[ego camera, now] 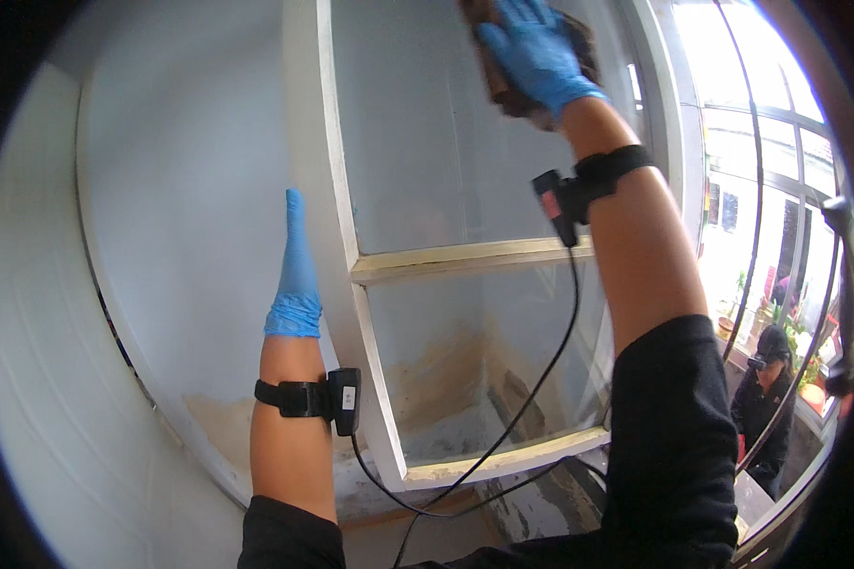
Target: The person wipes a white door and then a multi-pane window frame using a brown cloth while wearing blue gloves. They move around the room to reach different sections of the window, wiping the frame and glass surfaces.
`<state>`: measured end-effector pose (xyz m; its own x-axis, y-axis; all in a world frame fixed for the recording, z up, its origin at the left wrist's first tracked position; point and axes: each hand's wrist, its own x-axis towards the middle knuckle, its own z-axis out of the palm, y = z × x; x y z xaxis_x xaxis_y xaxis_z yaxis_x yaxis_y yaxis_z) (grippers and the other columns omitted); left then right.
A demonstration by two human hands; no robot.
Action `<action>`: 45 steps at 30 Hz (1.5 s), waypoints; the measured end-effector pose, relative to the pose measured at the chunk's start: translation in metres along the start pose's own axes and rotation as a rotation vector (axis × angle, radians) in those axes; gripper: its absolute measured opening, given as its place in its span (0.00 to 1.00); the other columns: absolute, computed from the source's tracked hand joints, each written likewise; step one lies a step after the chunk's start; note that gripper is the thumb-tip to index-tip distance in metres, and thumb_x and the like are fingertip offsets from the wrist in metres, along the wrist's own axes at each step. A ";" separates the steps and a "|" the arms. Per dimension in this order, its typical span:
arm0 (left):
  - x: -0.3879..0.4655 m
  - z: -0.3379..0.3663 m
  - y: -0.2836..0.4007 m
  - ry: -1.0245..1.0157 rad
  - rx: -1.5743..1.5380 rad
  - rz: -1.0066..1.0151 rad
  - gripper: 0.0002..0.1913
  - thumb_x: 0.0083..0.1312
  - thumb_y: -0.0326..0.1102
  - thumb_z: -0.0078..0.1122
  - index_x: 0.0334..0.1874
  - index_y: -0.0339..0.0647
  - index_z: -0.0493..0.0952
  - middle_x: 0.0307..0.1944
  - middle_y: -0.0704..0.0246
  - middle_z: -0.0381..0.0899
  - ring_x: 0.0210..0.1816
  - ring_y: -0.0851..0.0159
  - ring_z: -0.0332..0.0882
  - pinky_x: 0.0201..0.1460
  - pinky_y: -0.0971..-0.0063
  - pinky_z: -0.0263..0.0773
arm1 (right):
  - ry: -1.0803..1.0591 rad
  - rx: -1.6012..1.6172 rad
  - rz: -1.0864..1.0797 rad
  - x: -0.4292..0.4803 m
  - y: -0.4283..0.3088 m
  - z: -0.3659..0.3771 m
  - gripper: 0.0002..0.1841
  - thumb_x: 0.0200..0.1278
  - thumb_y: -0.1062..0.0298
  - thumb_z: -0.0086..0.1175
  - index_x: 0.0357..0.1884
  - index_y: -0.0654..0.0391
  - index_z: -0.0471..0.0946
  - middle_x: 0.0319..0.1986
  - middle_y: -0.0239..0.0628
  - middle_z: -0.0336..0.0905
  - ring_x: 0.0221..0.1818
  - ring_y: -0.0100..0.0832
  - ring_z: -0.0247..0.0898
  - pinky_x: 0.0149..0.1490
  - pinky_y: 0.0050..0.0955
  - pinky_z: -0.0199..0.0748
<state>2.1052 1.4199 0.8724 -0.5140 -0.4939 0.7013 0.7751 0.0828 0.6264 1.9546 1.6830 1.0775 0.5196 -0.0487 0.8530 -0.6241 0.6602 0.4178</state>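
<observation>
A blue disposable glove covers my right hand (541, 60), which presses a brown cloth (505, 92) flat against the upper glass pane (413, 142) of a white-painted wooden window sash (341, 163). My left hand (299, 249), gloved the same way, is held upright at the left stile of the sash, seen edge-on; its fingers look straight, and no object shows in it. Whether it touches the frame cannot be told. Below a yellowed crossbar (470, 257) is a lower glass pane (434, 363), with a stained wall visible through it.
Black cables (498, 455) hang from the modules strapped to both forearms. A pale panel (35, 320) stands at the left. At the lower right is another person (765, 405) in dark clothes and cap, near potted plants (811, 377) and large windows.
</observation>
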 end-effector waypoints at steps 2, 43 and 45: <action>-0.002 0.002 -0.001 0.005 -0.003 -0.011 0.34 0.64 0.69 0.38 0.47 0.40 0.71 0.34 0.67 0.73 0.33 0.70 0.74 0.35 0.77 0.74 | -0.047 -0.117 0.136 -0.019 0.053 0.010 0.28 0.62 0.51 0.41 0.60 0.57 0.62 0.60 0.48 0.60 0.64 0.50 0.48 0.68 0.45 0.45; -0.006 0.008 0.004 0.033 0.042 -0.013 0.35 0.63 0.70 0.37 0.48 0.41 0.71 0.34 0.67 0.74 0.31 0.70 0.74 0.34 0.77 0.74 | -0.024 0.065 0.148 0.040 0.044 0.024 0.22 0.59 0.60 0.42 0.54 0.60 0.67 0.54 0.52 0.64 0.58 0.53 0.59 0.62 0.44 0.55; -0.011 0.014 0.009 0.016 -0.003 0.012 0.35 0.63 0.70 0.37 0.50 0.41 0.71 0.34 0.66 0.74 0.31 0.71 0.75 0.32 0.79 0.75 | -0.061 -0.139 0.265 0.005 0.097 0.036 0.26 0.63 0.53 0.38 0.60 0.55 0.61 0.60 0.48 0.57 0.64 0.49 0.50 0.67 0.43 0.47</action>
<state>2.1124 1.4378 0.8750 -0.4989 -0.5071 0.7028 0.7822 0.0858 0.6171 1.8759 1.7194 1.1334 0.3107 0.0967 0.9456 -0.6452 0.7520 0.1352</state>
